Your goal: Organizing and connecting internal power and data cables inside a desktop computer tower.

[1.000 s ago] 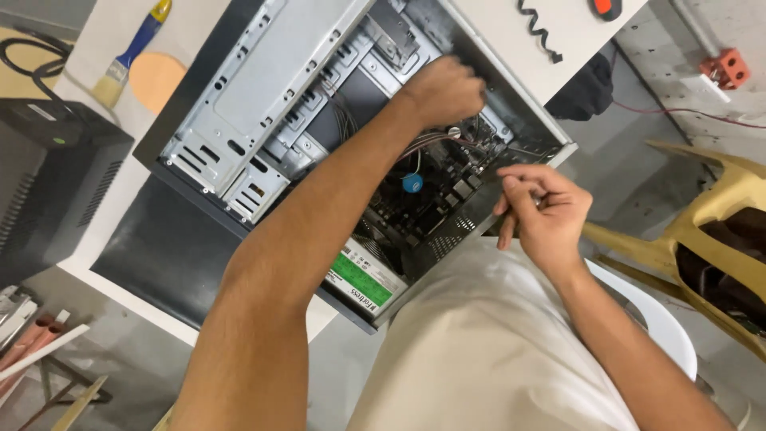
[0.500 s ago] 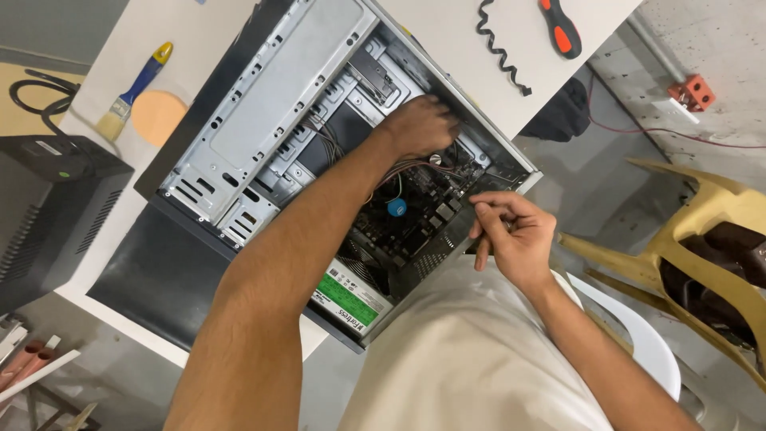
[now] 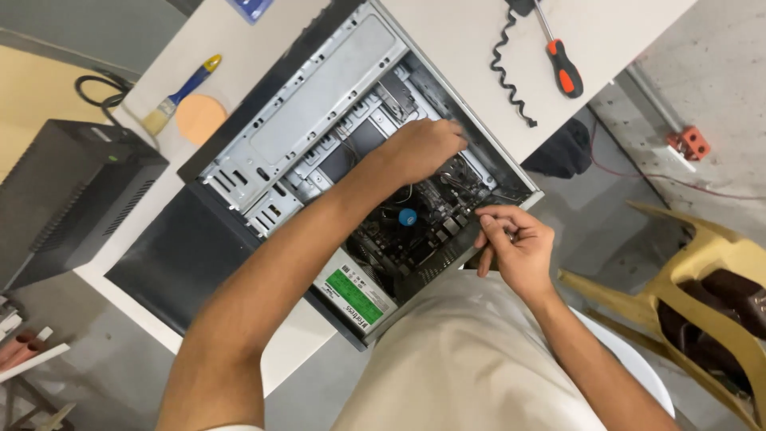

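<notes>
So the left hand (image 3: 423, 148) is reached deep into the open computer case (image 3: 319, 88), fingers curled down over the cables and board parts near the far wall. Whether anything is actually gripped there can't be told, since the fingertips are hidden under the hand. The right hand (image 3: 515, 243) is held just at the near edge of the case, fingers pinched together loosely; something tiny may be pinched there, but it's too small to make out.

Inside the case, a motherboard (image 3: 423, 227) with a small blue round part (image 3: 408, 216) is seen between the two hands. A power supply with a green label (image 3: 355, 291) is seated at the near corner, and the silver drive cage (image 3: 263, 191) is found on the left side.

The case is laid on its side on a white table (image 3: 622, 32). Well apart from the hands, a red-and-black screwdriver (image 3: 562, 68) and a coiled black cable (image 3: 511, 76) are left on the tabletop, and a blue-handled brush (image 3: 179, 96) is lying just beside an orange disc (image 3: 199, 118).
</notes>
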